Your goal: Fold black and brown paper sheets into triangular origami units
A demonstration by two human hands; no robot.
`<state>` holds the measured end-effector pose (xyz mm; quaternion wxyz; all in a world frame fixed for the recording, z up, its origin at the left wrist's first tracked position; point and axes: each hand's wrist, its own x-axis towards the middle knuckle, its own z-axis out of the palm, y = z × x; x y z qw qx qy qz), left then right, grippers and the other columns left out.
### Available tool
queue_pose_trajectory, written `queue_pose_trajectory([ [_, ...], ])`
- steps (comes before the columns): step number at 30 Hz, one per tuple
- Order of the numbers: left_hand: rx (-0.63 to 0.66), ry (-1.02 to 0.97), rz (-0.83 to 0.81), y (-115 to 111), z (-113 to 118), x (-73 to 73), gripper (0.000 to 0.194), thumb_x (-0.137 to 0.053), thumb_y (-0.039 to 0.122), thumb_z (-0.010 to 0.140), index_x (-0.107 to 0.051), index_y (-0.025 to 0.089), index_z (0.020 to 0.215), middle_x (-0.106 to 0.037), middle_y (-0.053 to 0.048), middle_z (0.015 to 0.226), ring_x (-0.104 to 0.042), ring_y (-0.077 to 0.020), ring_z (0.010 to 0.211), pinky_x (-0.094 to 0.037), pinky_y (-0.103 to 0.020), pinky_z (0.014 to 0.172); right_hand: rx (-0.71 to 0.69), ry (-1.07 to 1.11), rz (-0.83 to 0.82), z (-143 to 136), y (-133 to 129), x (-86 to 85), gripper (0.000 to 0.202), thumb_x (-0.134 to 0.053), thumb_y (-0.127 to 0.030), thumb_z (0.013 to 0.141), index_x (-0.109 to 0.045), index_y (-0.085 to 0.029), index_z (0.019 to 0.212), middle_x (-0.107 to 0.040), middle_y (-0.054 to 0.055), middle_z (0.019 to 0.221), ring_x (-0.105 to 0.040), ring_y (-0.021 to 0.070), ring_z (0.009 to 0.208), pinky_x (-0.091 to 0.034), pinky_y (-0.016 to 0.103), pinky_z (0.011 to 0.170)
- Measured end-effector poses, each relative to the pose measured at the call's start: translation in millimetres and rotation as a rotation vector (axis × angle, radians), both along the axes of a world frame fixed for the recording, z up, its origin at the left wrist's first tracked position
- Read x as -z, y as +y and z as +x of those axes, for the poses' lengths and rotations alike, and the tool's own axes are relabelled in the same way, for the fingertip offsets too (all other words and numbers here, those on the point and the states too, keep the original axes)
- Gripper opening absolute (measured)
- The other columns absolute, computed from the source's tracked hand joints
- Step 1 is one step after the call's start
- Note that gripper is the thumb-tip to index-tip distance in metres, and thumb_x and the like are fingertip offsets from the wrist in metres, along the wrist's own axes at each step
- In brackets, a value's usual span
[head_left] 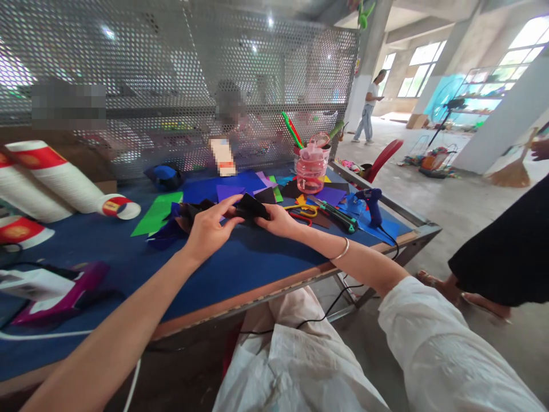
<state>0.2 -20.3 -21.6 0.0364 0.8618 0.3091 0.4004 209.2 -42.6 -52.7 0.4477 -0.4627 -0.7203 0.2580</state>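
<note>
A small folded piece of black paper (253,207) is held above the blue tabletop, between my two hands. My right hand (278,221) pinches its right end. My left hand (214,230) has thumb and index finger at its left edge, closed about it. Beside my left hand lie crumpled dark and blue paper (171,226) and a green sheet (159,213). Yellow-handled scissors (309,210) rest just beyond my right hand, along with a black and teal cutter (337,215).
Paper cups (64,177) lie in stacks at the left, near a purple and white device (64,292). A pink bottle (310,171) stands at the back, and a blue glue gun (372,207) trails its cord over the right edge. Perforated metal panels (171,68) rise behind. A person stands close at right.
</note>
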Motion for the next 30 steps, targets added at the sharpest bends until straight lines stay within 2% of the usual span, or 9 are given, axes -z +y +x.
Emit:
queue_pose_trajectory([
  [4, 0.054, -0.044, 0.103, 1, -1, -4.5, 0.047, -0.065, 0.035, 0.091, -0.061, 0.023, 0.136, -0.071, -0.009, 0.121, -0.07, -0.0237, 0.107, -0.06, -0.035, 0.093, -0.015, -0.069, 0.017, 0, -2, -0.4, 0.021, -0.057, -0.018, 0.083, -0.07, -0.013, 0.1, -0.06, -0.004, 0.072, -0.049, 0.0111, 0.064, -0.037, 0.022, 0.061],
  [7, 0.107, -0.047, 0.053, 3, 0, -5.0, 0.052, -0.063, 0.035, 0.091, -0.057, 0.022, 0.141, -0.069, -0.01, 0.128, -0.069, -0.0244, 0.112, -0.059, -0.037, 0.096, -0.025, -0.121, 0.031, 0, -3, -0.3, 0.025, -0.057, -0.015, 0.081, -0.07, -0.015, 0.102, -0.063, -0.003, 0.076, -0.051, 0.0116, 0.066, -0.039, 0.023, 0.064],
  [10, 0.086, 0.004, -0.044, 2, 1, -3.2, 0.04, -0.059, 0.035, 0.09, -0.067, 0.021, 0.126, -0.076, -0.007, 0.113, -0.072, -0.023, 0.099, -0.057, -0.036, 0.096, -0.032, -0.157, 0.044, -1, -4, -0.1, 0.025, -0.058, -0.014, 0.08, -0.071, -0.015, 0.101, -0.064, -0.001, 0.078, -0.053, 0.013, 0.069, -0.04, 0.024, 0.067],
  [13, 0.045, 0.017, -0.084, 0, 2, -2.1, 0.028, -0.057, 0.035, 0.088, -0.072, 0.02, 0.106, -0.077, -0.005, 0.095, -0.071, -0.0209, 0.083, -0.057, -0.031, 0.081, -0.039, -0.178, 0.052, -1, -4, 0.3, 0.021, -0.058, -0.015, 0.081, -0.071, -0.015, 0.097, -0.063, -0.002, 0.075, -0.053, 0.0133, 0.068, -0.041, 0.025, 0.067],
  [17, 0.027, 0.032, -0.144, -4, 3, -2.1, 0.034, -0.06, 0.034, 0.081, -0.068, 0.018, 0.111, -0.074, -0.003, 0.084, -0.067, -0.0182, 0.068, -0.05, -0.027, 0.063, -0.021, -0.171, 0.072, -1, -4, -0.2, 0.019, -0.059, -0.012, 0.079, -0.071, -0.016, 0.094, -0.065, -0.001, 0.077, -0.057, 0.0137, 0.071, -0.043, 0.025, 0.069],
  [19, 0.038, 0.049, -0.175, -4, 4, -1.1, 0.032, -0.059, 0.032, 0.079, -0.07, 0.019, 0.106, -0.075, -0.003, 0.083, -0.067, -0.0185, 0.068, -0.05, -0.028, 0.066, 0.002, -0.154, 0.092, -1, -4, -0.9, 0.021, -0.059, -0.009, 0.077, -0.071, -0.015, 0.093, -0.068, 0.001, 0.083, -0.059, 0.0146, 0.077, -0.045, 0.026, 0.073],
  [21, 0.056, 0.065, -0.209, -3, 5, 0.8, 0.024, -0.058, 0.031, 0.077, -0.072, 0.019, 0.092, -0.075, -0.003, 0.079, -0.069, -0.0196, 0.07, -0.05, -0.029, 0.07, 0.022, -0.129, 0.114, -2, -5, -1.2, 0.022, -0.059, -0.007, 0.075, -0.07, -0.015, 0.093, -0.069, 0.002, 0.09, -0.061, 0.0153, 0.083, -0.046, 0.026, 0.078],
  [24, 0.077, 0.064, -0.263, -1, 6, 4.1, 0.019, -0.058, 0.034, 0.075, -0.071, 0.019, 0.077, -0.072, -0.003, 0.07, -0.067, -0.0204, 0.067, -0.049, -0.029, 0.067, 0.026, -0.091, 0.137, -3, -6, 0.0, 0.025, -0.057, -0.006, 0.075, -0.069, -0.016, 0.095, -0.071, 0.002, 0.093, -0.063, 0.0151, 0.086, -0.047, 0.027, 0.081],
  [30, 0.086, 0.015, -0.339, -3, 10, 7.6, 0.025, -0.061, 0.039, 0.077, -0.073, 0.018, 0.073, -0.074, -0.004, 0.071, -0.067, -0.0215, 0.067, -0.049, -0.029, 0.065, 0.047, -0.014, 0.156, -6, -8, 1.6, 0.018, -0.057, -0.013, 0.081, -0.067, -0.016, 0.096, -0.071, 0.001, 0.087, -0.065, 0.0149, 0.078, -0.048, 0.026, 0.074],
])
